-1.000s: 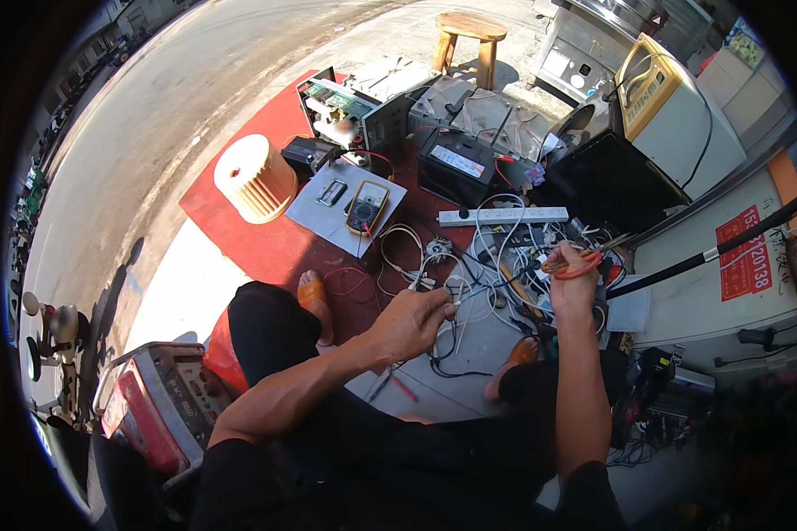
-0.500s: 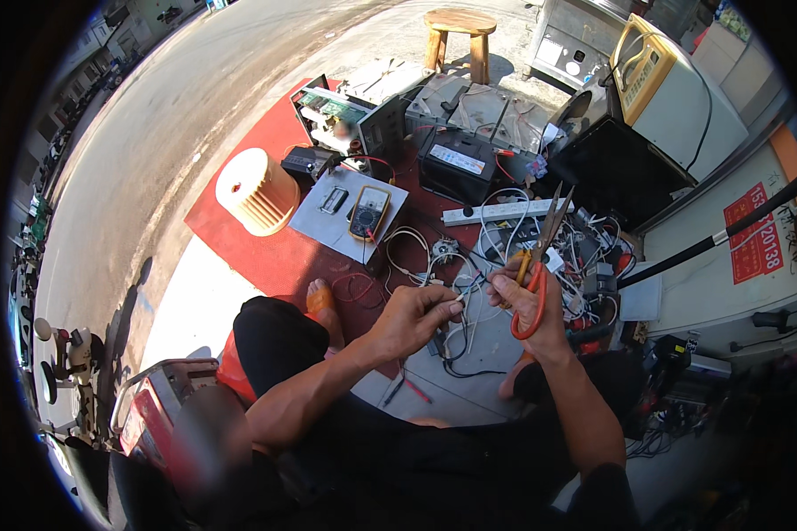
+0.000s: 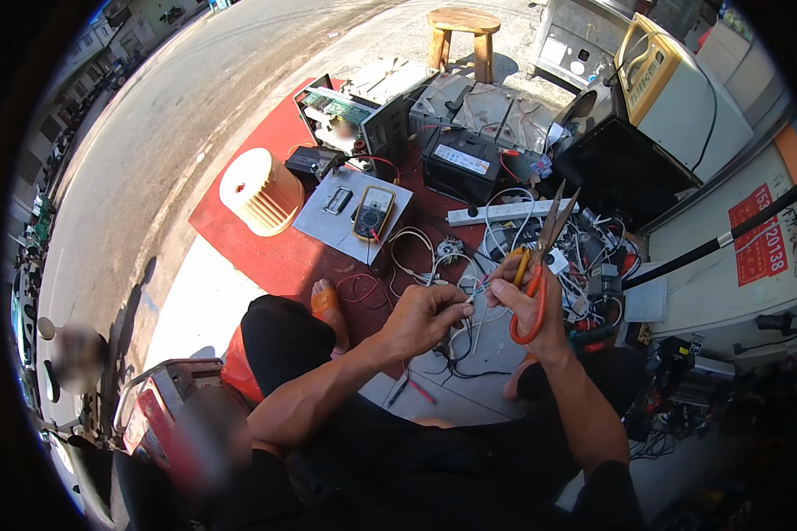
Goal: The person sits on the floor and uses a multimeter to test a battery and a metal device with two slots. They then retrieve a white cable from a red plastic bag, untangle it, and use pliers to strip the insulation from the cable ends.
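Observation:
In front of my lap, my left hand (image 3: 423, 319) pinches the pale end of a thin cable (image 3: 471, 299) between thumb and fingertips. Just to its right, my right hand (image 3: 540, 311) holds scissors (image 3: 553, 228) with orange-red and yellow handles, the blades pointing up and away, slightly parted. The thumb and forefinger of that hand are pressed together near the cable; whether they also grip it is too small to tell. Beyond my hands a multimeter (image 3: 374, 212) with a yellow rim lies on a pale flat board (image 3: 321, 218), beside a small black part (image 3: 337, 201).
Tangled cables and adapters (image 3: 584, 274) heap up on the right, below a white power strip (image 3: 505, 212). A black battery (image 3: 460, 165), an opened device (image 3: 350, 119) and an upturned cream basket (image 3: 261, 190) stand on the red mat (image 3: 230, 221). Farther off is a wooden stool (image 3: 463, 21).
Both hands stay close together with the same grips. My left hand has shifted slightly right, nearer the right one. The whole view has moved a little.

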A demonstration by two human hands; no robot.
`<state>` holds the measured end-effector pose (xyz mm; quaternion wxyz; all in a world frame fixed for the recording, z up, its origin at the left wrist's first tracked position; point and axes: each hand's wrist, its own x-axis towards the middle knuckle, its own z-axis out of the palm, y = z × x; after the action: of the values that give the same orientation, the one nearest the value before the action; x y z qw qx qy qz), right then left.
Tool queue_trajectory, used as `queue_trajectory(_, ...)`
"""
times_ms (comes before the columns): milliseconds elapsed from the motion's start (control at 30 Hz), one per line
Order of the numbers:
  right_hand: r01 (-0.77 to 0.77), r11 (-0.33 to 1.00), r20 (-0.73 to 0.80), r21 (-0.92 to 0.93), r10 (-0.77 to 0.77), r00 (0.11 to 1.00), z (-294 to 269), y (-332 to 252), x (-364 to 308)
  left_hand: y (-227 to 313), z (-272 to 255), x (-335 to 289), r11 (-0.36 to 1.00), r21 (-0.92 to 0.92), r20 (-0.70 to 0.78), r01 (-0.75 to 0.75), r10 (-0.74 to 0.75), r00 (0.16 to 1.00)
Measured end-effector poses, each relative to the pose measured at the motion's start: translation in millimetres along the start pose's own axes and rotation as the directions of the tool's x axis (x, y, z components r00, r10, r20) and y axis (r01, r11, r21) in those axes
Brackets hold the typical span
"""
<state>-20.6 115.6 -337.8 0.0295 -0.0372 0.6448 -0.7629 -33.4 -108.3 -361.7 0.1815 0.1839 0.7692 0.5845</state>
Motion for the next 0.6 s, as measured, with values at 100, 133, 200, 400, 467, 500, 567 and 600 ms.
queue_trajectory(100, 0.084, 0.993, 0.035, -0.085, -0.082, 0.996, 2.5, 0.2, -1.8, -3.4, 2.5, 2.0, 1.0, -0.029, -0.036, 0.005, -0.006, 0.999)
queue_trajectory(133, 0.109, 0.989, 0.021, -0.104, -0.107, 0.994, 4.2, 0.6, -2.6, -5.3, 4.0, 2.7, 0.998, -0.062, -0.041, 0.03, -0.033, 0.999)
queue_trajectory(200, 0.133, 0.985, -0.009, -0.112, -0.135, 0.991, 7.8, 1.1, -4.2, -9.2, 6.3, 4.2, 0.994, 0.026, -0.097, -0.103, 0.105, 0.99)
queue_trajectory(400, 0.089, 0.993, -0.082, -0.08, -0.095, 0.992, 11.3, 0.0, -7.9, -13.8, 6.1, 5.0, 0.972, -0.234, -0.097, -0.027, 0.004, 0.995)
queue_trajectory(467, 0.109, 0.992, -0.103, -0.061, -0.115, 0.988, 11.2, 1.7, -7.5, -12.7, 5.1, 6.0, 0.91, -0.414, -0.051, 0.033, -0.059, 0.997)
queue_trajectory(500, 0.109, 0.994, -0.108, -0.021, -0.11, 0.988, 11.4, 3.0, -7.0, -12.0, 5.1, 7.1, 0.879, -0.476, -0.047, 0.018, -0.046, 0.998)
queue_trajectory(567, 0.129, 0.99, -0.079, -0.059, -0.133, 0.988, 9.6, 4.3, -6.9, -10.7, 4.8, 8.2, 0.836, -0.549, -0.037, 0.018, -0.046, 0.998)
queue_trajectory(600, 0.121, 0.992, -0.064, -0.046, -0.123, 0.99, 8.2, 4.3, -7.0, -10.3, 4.5, 8.4, 0.827, -0.561, -0.03, 0.032, -0.058, 0.998)
